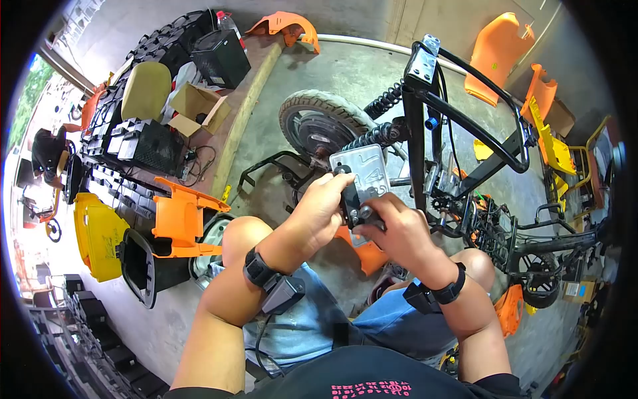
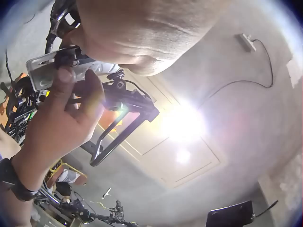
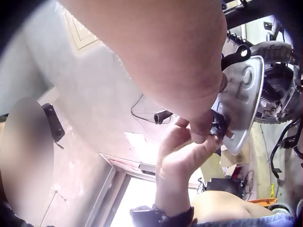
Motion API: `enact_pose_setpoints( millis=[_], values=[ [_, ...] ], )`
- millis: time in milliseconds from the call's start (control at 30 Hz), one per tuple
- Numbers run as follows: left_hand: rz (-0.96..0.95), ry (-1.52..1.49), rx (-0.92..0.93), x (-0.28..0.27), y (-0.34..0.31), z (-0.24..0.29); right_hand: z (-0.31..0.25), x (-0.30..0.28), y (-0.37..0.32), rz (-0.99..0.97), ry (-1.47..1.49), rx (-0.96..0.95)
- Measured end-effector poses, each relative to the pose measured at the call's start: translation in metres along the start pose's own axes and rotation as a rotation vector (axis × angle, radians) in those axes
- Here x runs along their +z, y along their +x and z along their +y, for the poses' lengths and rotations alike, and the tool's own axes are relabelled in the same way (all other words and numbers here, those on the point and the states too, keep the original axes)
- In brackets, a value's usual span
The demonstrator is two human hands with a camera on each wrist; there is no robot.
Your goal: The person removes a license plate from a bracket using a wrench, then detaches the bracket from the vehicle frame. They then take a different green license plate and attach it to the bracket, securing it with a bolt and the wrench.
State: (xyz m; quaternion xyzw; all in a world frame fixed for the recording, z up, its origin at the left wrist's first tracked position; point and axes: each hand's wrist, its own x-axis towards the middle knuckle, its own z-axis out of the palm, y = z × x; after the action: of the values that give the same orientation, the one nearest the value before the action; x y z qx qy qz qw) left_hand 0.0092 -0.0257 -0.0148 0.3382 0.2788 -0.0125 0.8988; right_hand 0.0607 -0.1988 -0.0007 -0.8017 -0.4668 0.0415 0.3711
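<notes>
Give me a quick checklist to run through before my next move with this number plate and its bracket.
1. Left hand gripping the number plate: ok.
2. Right hand holding the black bracket at its lower end: ok.
3. Tightness of the bolts: cannot tell.
4. Plate held apart from the scooter frame: ok.
5. Floor under the hands free of parts: not ok, an orange panel lies there.

- The plate (image 1: 362,174): its lower half is hidden behind the left hand (image 1: 318,211) and right hand (image 1: 399,233); its embossed characters are too blurred to read.
- The bracket (image 1: 350,199): mostly covered by fingers; how it meets the plate cannot be told.
- Right wrist view: the right hand is out of focus and cut off at the top edge.
- Left wrist view: glare (image 2: 182,125) washes out the ceiling.
</notes>
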Motion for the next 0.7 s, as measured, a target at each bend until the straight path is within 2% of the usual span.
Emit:
enact_pose_setpoints(
  millis=[133,233,300,333,367,433,467,700],
  values=[
    [0.036,0.063,-0.013,0.003,-0.003,0.000,0.001,-0.001,0.000,-0.052,-0.053,0.038],
    [0.016,0.065,0.018,0.002,-0.004,0.004,0.013,0.000,0.001,0.053,-0.134,0.051],
    [0.040,0.055,-0.025,0.005,-0.007,0.007,0.015,-0.001,0.003,0.124,-0.108,0.096],
    [0.040,0.055,-0.027,0.004,-0.007,0.007,0.013,-0.002,0.003,0.046,-0.067,0.146],
    [0.037,0.056,-0.030,0.004,-0.007,0.006,0.010,-0.002,0.002,0.046,-0.068,0.149],
    [0.034,0.060,-0.036,0.004,-0.007,0.004,0.002,0.000,-0.001,-0.020,0.054,0.037],
    [0.027,0.044,-0.032,0.005,-0.007,0.003,0.000,0.000,-0.001,-0.057,0.012,0.011],
    [-0.013,0.053,-0.023,0.006,-0.009,0.007,0.004,-0.001,0.001,-0.006,-0.085,0.045]
  ],
)
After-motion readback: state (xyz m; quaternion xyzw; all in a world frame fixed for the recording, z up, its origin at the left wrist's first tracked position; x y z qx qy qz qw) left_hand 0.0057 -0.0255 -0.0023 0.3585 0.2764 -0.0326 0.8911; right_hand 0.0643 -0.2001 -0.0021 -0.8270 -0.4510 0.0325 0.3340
